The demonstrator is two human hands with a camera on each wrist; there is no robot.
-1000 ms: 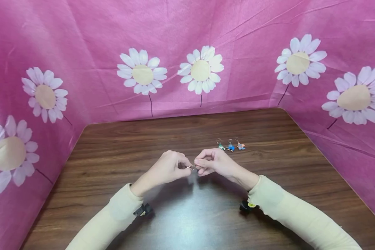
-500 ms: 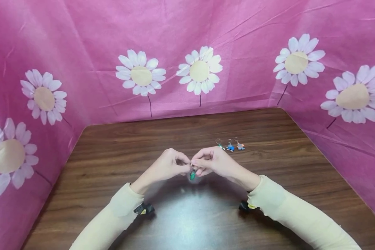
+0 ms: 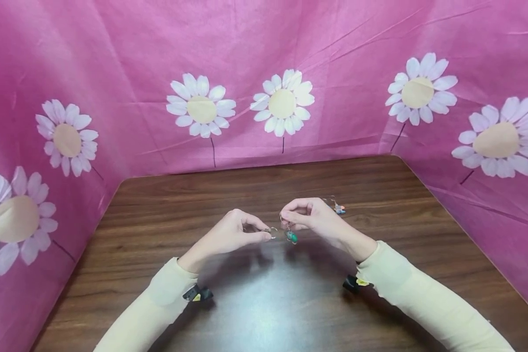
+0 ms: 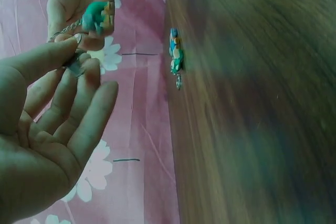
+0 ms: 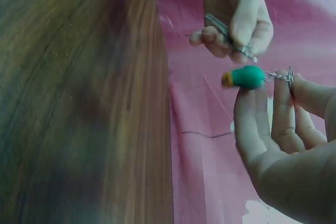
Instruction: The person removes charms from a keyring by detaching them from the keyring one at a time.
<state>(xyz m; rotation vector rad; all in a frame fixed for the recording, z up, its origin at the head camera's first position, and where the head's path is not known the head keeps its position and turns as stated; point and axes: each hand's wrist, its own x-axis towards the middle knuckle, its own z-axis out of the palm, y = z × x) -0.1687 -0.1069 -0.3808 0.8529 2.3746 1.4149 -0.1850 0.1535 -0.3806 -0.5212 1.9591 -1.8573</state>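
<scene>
My right hand (image 3: pixel 310 215) pinches the split ring of a keychain (image 3: pixel 292 237). A small green figure with a yellow-orange end hangs from its short chain; the right wrist view shows this green keychain (image 5: pixel 248 77) close up. Facing it, my left hand (image 3: pixel 233 237) pinches a metal ring (image 3: pixel 274 232) between thumb and fingers. In the right wrist view a flat, grooved, key-like metal piece (image 5: pixel 216 23) shows at that left hand. The two hands are a small gap apart above the table, and the ring and keychain look separate.
Further back on the brown wooden table (image 3: pixel 180 195) lies an orange and grey figure keychain (image 3: pixel 339 209); my right hand hides others beside it. The left wrist view shows a row of figure keychains (image 4: pixel 176 56). A pink flowered cloth (image 3: pixel 334 39) surrounds the table's back and sides.
My hands, touching half a second ago, have parted. The right moved right and slightly up with the green keychain hanging from it, now covering some keychains behind. The left keeps the metal ring.
</scene>
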